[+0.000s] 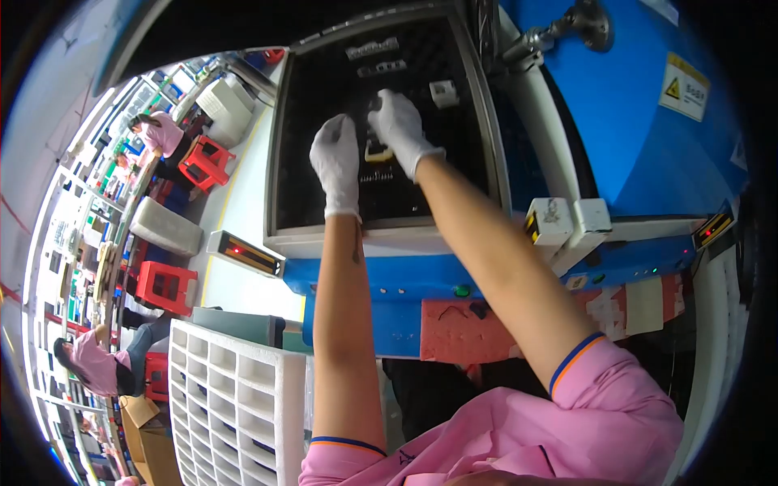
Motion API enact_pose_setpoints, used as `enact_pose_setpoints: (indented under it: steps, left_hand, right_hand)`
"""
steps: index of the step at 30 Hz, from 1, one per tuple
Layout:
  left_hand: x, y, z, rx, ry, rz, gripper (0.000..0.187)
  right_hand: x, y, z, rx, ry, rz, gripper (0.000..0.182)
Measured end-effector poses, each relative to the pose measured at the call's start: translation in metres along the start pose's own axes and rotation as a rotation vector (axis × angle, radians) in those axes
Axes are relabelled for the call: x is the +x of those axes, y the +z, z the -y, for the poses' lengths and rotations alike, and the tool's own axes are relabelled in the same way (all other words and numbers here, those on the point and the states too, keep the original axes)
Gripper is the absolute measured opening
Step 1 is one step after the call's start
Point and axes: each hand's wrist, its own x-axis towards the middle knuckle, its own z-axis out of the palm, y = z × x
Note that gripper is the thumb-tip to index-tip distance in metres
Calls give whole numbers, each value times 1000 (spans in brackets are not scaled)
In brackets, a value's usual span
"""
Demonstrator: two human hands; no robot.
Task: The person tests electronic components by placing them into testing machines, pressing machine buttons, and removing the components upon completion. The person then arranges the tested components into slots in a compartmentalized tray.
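Both my hands wear white gloves and are over a black panel (308, 194) set in a grey metal frame. My left hand (335, 158) has its fingers curled together above the panel's left half; whatever is in them is hidden. My right hand (397, 125) is closed, with a small dark part (375, 104) at its fingertips, too small to identify. Just below the right hand lies a small yellow-and-white piece (378, 153) on the panel. A small white block (443, 94) is to the right, near the frame. White markings (381, 68) show farther up.
A blue machine housing (648, 105) with a metal joint (579, 32) stands at the right. Sensor bars (247, 253) flank the blue front edge. A white foam tray (235, 397) with compartments is lower left. Co-workers in pink and red stools (166, 287) are farther left.
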Motion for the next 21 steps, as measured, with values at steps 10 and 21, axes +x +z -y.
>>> enact_pose_setpoints:
  steps: [10, 21]
  left_hand:
    - [-170, -96, 41, 546, -190, -384, 60]
    - [-240, -110, 30, 557, -157, -183, 65]
  right_hand:
    - [-182, -164, 46, -178, -751, 897, 36]
    - [-236, -183, -32, -265, -787, 607, 40]
